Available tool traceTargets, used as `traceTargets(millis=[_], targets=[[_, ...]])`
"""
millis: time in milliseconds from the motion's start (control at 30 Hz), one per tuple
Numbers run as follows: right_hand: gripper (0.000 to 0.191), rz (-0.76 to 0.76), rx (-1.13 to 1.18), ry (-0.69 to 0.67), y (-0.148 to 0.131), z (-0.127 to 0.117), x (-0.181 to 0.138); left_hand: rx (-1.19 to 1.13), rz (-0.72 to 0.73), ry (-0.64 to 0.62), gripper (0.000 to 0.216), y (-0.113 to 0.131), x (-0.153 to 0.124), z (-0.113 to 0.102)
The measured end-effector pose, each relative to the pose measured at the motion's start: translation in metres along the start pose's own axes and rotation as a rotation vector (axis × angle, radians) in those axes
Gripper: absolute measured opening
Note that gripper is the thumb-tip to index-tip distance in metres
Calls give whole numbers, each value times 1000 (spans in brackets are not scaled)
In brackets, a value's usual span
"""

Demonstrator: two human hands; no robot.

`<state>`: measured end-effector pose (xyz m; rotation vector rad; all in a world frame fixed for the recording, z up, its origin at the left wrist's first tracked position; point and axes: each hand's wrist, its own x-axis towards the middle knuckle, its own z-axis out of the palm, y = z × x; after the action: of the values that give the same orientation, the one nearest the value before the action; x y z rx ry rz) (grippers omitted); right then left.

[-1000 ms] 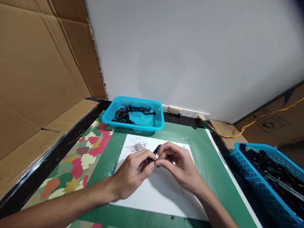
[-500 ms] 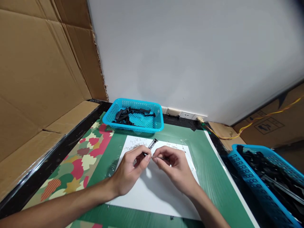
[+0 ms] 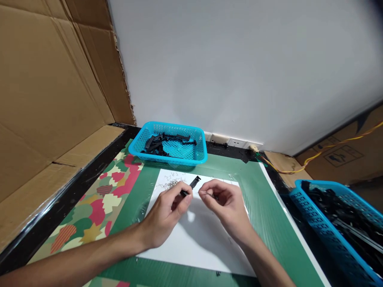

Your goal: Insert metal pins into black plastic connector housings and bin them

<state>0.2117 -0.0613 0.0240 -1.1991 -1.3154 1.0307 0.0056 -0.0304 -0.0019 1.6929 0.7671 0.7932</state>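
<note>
L hand [image 3: 166, 213] moved off R hand [image 3: 226, 203], L grips black part [image 3: 194, 184], R pinches wire [image 3: 206, 194], mid sheet [image 3: 197, 239]

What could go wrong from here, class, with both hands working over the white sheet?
The thin metal piece, pinched lightly in the right hand, may slip and vanish among the loose metal bits. The left hand, holding the black part, sits close to that pile and might scatter it.

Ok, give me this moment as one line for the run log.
left hand holds black part | right hand pinches wire | both over white sheet | basket behind
</note>
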Motion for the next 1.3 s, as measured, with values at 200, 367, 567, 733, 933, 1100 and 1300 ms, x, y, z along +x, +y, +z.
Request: traceTargets(millis=[200, 367, 567, 733, 933, 1100, 1300], targets=[[27, 157, -211, 116, 9, -34, 9, 149, -149, -109, 30, 5, -6, 6], [24, 193, -310, -13, 21, -36, 14, 159, -213, -183, 32, 15, -5, 3], [20, 208, -414, -50, 28, -21, 14, 86, -257, -206, 30, 18, 0, 0], [15, 175, -522, -61, 27, -17, 14, 138, -241, -249, 28, 18, 0, 0], [13, 216, -549, -108, 23, -22, 13, 341, -185, -325, 19, 22, 1, -1], [14, 217, -581, -93, 24, -23, 14, 384, -177, -337, 17, 23, 2, 0], [13, 194, -630, -59, 25, -21, 12, 383, -168, -350, 16, 22, 2, 0]])
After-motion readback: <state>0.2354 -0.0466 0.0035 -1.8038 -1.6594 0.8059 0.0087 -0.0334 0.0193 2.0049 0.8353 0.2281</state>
